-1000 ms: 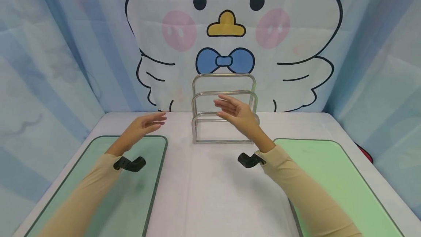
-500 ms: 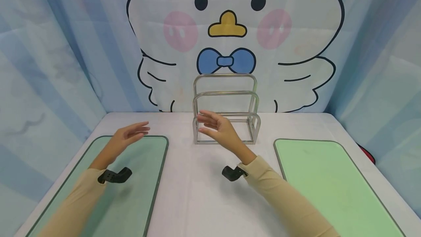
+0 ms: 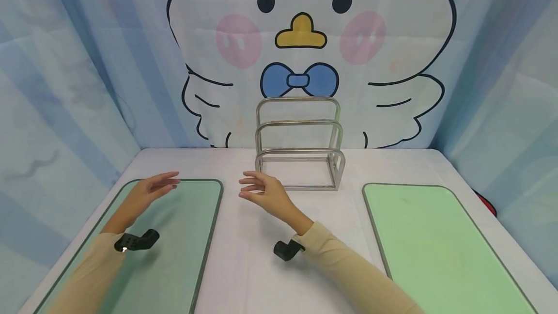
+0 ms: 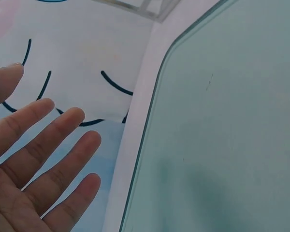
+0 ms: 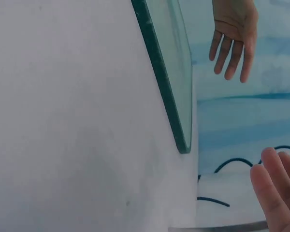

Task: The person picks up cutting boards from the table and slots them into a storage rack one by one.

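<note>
My left hand (image 3: 143, 201) hovers over the teal glass board (image 3: 183, 236) on the left, its fingers extended and holding nothing. In the left wrist view its spread fingers (image 4: 63, 169) show beside the board's edge. My right hand (image 3: 271, 196) is above the white table, just in front of the metal wire rack (image 3: 301, 188), with relaxed fingers and nothing in them. The rack stands at the back centre, with several upright loops one behind another. In the right wrist view, the right fingertips (image 5: 270, 179) appear at the lower right.
A light green board (image 3: 436, 241) lies on the right side of the white table (image 3: 244, 265). Behind the rack hangs a curtain (image 3: 405, 38) with a cartoon bird, and more curtain closes both sides. Something red (image 3: 486, 203) peeks out at the right table edge.
Both hands have moved left and toward the front of the table. The right hand has come away from in front of the rack's upper loops. The rack and boards stay put.
</note>
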{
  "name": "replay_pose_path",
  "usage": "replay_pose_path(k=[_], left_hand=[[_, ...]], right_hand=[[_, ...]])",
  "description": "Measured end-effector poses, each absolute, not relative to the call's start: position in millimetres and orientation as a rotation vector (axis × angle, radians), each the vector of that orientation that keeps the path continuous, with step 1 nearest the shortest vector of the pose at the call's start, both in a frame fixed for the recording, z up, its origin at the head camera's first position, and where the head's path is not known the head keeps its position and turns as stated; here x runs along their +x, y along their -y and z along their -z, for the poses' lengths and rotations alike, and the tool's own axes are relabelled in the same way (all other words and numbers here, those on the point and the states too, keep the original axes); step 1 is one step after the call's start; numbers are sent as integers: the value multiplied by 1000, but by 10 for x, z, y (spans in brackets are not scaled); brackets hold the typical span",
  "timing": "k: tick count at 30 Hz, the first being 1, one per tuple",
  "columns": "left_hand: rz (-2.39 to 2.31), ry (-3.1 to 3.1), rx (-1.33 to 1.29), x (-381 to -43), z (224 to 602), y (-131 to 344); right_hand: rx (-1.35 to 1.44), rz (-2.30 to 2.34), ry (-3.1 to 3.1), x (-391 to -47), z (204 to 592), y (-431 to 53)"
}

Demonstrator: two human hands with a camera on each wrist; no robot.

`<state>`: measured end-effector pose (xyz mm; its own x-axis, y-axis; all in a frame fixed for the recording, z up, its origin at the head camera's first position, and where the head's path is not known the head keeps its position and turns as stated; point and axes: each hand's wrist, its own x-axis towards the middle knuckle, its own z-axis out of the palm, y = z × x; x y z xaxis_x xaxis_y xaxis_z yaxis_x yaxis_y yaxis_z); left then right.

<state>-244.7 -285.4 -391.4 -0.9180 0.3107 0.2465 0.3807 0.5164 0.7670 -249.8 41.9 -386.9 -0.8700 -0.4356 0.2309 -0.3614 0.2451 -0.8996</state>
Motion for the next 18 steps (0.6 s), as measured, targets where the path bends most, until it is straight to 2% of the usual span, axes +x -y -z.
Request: replay_pose_path(k=[7,18], left_hand=[[1393,2699,-547,-2390,3945,3059],[1178,2927,-231,-2335,3966,3396]], right_hand=[[-613,1719,-2310,-2444,3995,-216],[-373,1752,-2116,-2352,4082,27]])
